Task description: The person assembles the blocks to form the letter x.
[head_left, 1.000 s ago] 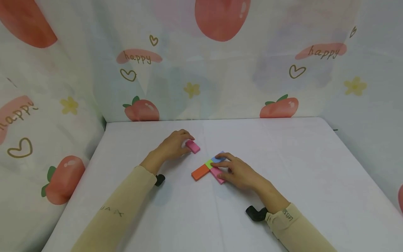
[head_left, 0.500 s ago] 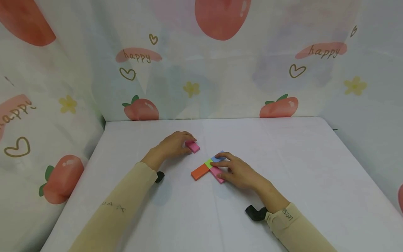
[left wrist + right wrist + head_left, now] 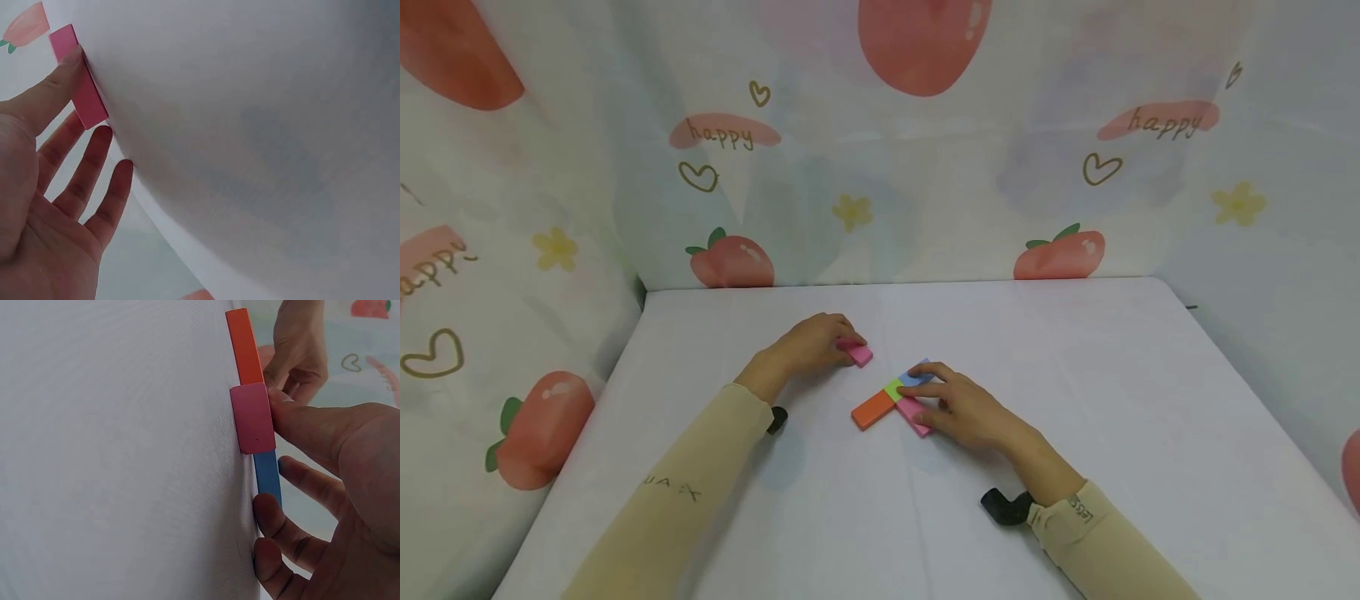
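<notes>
In the head view, my left hand (image 3: 814,343) pinches a small pink block (image 3: 859,354) lying towards the back of the table. Its thumb (image 3: 70,57) crosses the block's long side in the left wrist view, and the other fingers are spread. My right hand (image 3: 973,408) rests over a joined group: an orange block (image 3: 872,410), a small green block (image 3: 892,389), a blue block (image 3: 913,379) and a second pink block (image 3: 910,410). The thumb touches this pink block, and fairly straight fingers lie on the green and blue ones, partly covering them.
A white cloth covers the table (image 3: 715,508). Printed fabric (image 3: 940,200) with fruit and "happy" lettering hangs behind and at the sides. Black curved pieces (image 3: 1006,507) stick out beside both wrists. The left-hand block lies behind and left of the group.
My left fingers have come down and tightened over the single pink block, hiding more of it. My right hand and the joined blocks stay put; the head view has shifted slightly.
</notes>
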